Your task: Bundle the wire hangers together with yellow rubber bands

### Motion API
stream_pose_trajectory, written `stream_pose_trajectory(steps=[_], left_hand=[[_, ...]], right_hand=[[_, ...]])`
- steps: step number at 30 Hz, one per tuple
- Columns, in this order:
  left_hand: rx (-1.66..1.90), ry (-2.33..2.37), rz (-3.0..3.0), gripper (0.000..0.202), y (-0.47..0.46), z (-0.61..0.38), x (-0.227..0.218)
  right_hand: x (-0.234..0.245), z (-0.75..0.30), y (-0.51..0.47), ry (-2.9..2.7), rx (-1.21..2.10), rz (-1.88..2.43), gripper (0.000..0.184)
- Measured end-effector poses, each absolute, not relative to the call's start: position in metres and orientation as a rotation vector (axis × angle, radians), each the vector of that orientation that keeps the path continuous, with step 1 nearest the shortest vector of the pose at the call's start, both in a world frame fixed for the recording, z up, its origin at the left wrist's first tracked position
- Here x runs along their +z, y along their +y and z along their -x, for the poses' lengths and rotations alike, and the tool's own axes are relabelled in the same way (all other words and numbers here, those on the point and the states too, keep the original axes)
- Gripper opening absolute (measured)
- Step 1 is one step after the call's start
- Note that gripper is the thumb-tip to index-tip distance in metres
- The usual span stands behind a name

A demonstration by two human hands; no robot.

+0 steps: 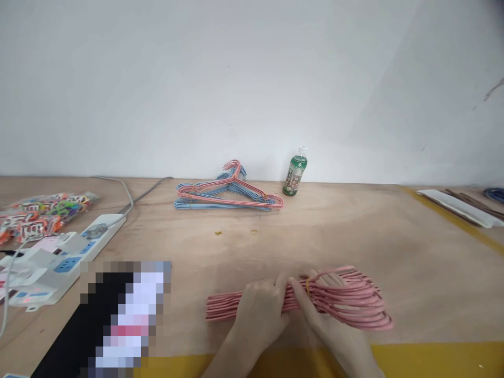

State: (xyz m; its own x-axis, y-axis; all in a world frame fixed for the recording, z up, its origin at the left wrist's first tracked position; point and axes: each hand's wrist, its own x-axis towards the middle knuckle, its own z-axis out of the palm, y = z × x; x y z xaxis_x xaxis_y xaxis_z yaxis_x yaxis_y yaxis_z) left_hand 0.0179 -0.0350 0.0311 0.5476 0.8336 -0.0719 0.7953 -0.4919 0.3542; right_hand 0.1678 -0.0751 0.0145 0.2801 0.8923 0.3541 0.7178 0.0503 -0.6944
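Note:
A thick bundle of pink clothes hangers [354, 302] is held low over the near part of the table, with its rounded ends fanned out to the right. My left hand [262, 307] is wrapped round the bundle left of its middle. Just to the right, my right hand [321, 315] grips it from below and behind, its thumb lying along the near side. A yellow rubber band [307, 286] circles the hangers by the right thumb. Parts of the bundle are hidden behind both hands.
Blue and pink hangers [228, 191] lie stacked near the wall, beside a green bottle [295, 173]. Two small yellow bands [254, 232] lie mid-table. At left are a power strip [66, 262], bagged colourful items [47, 212] and a blurred-out object [118, 315]. A white strip [457, 206] lies far right.

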Motion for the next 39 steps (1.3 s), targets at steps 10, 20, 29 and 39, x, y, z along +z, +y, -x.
stream_pose_trajectory(steps=[10, 20, 29, 39], left_hand=[[0.389, 1.012, -2.205, 0.052, 0.013, 0.040, 0.073], [0.403, 1.234, -2.283, 0.013, 0.138, 0.011, 0.013], [0.561, 1.079, -1.971, 0.033, 0.080, 0.012, 0.042], [0.843, 1.002, -1.366, 0.031, 0.024, -0.010, 0.044]], right_hand=[[0.019, -0.164, -0.066, -1.453, 0.078, 1.761, 0.033], [0.014, -0.165, -0.060, -1.483, 0.113, 1.716, 0.030], [0.011, -0.165, -0.053, -1.454, 0.206, 1.654, 0.027], [0.028, -0.150, -0.042, -1.408, 0.403, 1.571, 0.028]])
